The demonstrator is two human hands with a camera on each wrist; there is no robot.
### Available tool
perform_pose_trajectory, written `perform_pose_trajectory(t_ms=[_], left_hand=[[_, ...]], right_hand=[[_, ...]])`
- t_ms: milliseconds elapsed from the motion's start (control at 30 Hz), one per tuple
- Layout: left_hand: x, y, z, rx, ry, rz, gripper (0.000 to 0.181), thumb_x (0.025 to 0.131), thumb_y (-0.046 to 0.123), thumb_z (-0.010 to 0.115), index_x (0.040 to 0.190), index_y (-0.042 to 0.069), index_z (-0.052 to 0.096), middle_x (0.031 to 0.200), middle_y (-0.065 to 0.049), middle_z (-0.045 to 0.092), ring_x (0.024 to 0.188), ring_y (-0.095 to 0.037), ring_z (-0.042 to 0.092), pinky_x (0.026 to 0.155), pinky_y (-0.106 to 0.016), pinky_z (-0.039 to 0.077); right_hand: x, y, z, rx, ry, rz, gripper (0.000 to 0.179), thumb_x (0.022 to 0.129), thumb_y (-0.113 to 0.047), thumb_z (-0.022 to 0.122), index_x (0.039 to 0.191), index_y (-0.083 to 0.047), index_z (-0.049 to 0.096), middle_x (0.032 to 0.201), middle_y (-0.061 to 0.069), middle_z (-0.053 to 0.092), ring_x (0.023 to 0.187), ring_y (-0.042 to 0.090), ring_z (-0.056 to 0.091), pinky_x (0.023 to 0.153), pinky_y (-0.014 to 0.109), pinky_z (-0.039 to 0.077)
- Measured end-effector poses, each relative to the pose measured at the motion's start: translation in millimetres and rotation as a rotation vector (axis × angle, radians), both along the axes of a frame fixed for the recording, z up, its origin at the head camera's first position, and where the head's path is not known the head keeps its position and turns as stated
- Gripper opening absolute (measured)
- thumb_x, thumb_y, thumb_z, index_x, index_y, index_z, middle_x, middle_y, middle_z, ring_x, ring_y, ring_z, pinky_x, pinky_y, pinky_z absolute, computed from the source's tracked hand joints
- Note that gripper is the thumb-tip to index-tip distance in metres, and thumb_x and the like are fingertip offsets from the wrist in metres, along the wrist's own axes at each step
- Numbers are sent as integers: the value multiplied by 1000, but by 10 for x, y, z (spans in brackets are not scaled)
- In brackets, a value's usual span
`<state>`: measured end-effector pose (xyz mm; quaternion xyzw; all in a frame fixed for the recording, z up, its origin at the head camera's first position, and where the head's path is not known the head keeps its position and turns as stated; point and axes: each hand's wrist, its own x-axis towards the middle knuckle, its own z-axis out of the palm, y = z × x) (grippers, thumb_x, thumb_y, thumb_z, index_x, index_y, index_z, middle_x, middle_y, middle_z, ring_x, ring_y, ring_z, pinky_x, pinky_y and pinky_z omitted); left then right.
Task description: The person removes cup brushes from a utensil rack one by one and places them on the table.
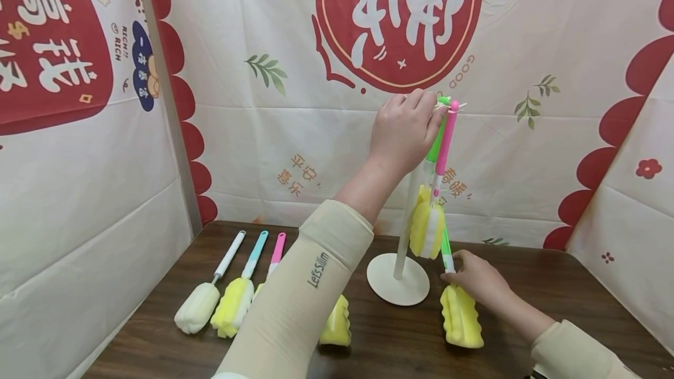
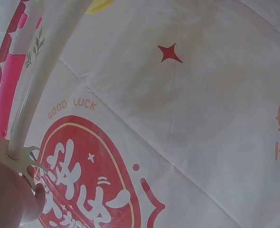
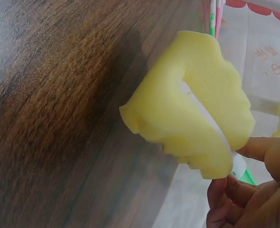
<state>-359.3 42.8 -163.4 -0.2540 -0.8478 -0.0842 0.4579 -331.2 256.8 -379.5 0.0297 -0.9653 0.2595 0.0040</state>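
Observation:
My left hand (image 1: pixel 402 130) grips the top of a white upright stand (image 1: pixel 411 215); in the left wrist view its fingers are at the hooked top piece (image 2: pixel 17 160). From the hooks hang a pink-handled sponge brush (image 1: pixel 446 139) and a green-handled one (image 1: pixel 434 148), their yellow sponge heads down beside the pole. Right of the round base, my right hand (image 1: pixel 481 276) pinches another green-handled sponge brush (image 1: pixel 461 316) at the neck, just above its yellow head. The right wrist view shows thumb and fingers at the end of that folded sponge head (image 3: pixel 178 104).
On the left of the dark wooden table (image 1: pixel 152 320) lie sponge brushes with a white handle (image 1: pixel 230 254), a blue handle (image 1: pixel 256 253) and a pink handle (image 1: pixel 278 249). My left sleeve partly hides a yellow sponge head (image 1: pixel 337 327). Printed cloth (image 1: pixel 253 151) hangs behind.

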Motion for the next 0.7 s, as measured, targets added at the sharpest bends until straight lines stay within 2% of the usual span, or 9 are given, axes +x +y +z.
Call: perform_pose_trajectory(t_ms=[700], left_hand=[[2,0,-4,2,10,0,37,101,45,37,120,20,56,110,10,62,98,-6,56,90,-14,38]], right_hand=[[-25,16,-140,80,-90,16,46,82,-23,77,107,11,57,81,5,61,68,18,57,59,35,48]])
